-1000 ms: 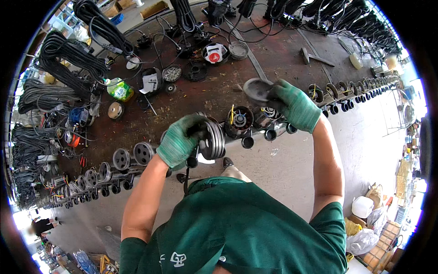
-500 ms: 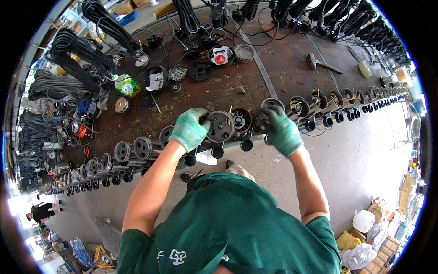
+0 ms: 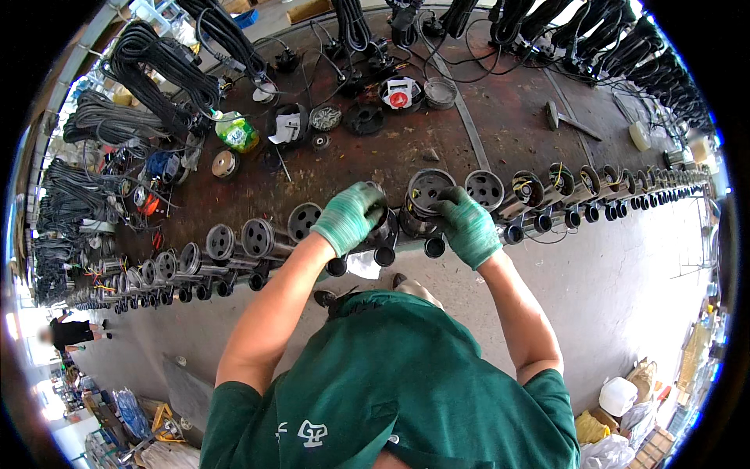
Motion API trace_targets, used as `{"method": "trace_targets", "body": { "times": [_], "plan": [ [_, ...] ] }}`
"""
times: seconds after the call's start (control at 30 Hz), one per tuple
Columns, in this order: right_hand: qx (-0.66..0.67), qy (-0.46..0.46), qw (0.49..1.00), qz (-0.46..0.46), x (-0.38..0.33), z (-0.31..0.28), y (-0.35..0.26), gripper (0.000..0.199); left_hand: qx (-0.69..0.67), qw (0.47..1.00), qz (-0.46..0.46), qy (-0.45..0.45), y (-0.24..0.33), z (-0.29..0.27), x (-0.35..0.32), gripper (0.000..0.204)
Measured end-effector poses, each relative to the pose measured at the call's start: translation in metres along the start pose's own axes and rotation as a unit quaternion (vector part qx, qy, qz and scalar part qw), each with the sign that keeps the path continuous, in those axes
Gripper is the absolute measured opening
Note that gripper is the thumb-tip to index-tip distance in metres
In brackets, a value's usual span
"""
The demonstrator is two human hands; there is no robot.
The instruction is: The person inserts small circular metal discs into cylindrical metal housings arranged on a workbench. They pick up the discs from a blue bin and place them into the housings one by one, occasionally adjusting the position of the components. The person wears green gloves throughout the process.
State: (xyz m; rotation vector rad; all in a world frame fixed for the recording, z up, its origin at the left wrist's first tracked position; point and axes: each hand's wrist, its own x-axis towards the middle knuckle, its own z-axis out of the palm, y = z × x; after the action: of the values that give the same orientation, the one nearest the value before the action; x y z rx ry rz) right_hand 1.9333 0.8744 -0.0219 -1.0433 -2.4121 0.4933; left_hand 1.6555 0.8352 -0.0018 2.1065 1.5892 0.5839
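A round grey end cover with holes [image 3: 430,190] sits at the top of a metal motor housing [image 3: 417,226] in the middle of the row. My right hand [image 3: 469,223], in a green glove, is closed on the cover's right edge. My left hand [image 3: 349,219], gloved alike, curls its fingers round the upper part of the metal cylinder [image 3: 383,230] just to the left. That hand hides much of the cylinder's top. Beside my right hand stands another housing with a holed cover [image 3: 484,190].
Covered housings [image 3: 259,238] run leftward along the table's front edge; open ones with wires [image 3: 527,189] run rightward. Behind lie a hammer [image 3: 570,121], a green-labelled bottle [image 3: 236,133], a dish of small parts [image 3: 326,118] and coiled black cables [image 3: 152,70]. A person [image 3: 72,332] stands far left.
The view has shifted, moving the table rightward in it. My right hand has gone from a housing on the right to the middle cover. My left hand no longer holds a visible cover.
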Motion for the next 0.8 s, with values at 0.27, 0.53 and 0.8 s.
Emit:
{"method": "trace_targets", "body": {
  "times": [0.27, 0.53, 0.8],
  "plan": [
    [-0.061, -0.068, 0.993, 0.080, -0.011, 0.028, 0.009, 0.030, 0.211, 0.970, 0.038, -0.119, 0.013, 0.023, -0.010, 0.032],
    [-0.058, -0.098, 0.993, 0.029, -0.011, 0.026, 0.001, 0.059, 0.283, 0.937, 0.035, -0.201, 0.017, 0.021, -0.001, 0.032],
    [-0.003, -0.022, 0.999, 0.043, -0.017, 0.037, 0.000, 0.048, 0.284, 0.951, 0.015, -0.122, 0.022, 0.020, -0.029, 0.047]
  ]
}}
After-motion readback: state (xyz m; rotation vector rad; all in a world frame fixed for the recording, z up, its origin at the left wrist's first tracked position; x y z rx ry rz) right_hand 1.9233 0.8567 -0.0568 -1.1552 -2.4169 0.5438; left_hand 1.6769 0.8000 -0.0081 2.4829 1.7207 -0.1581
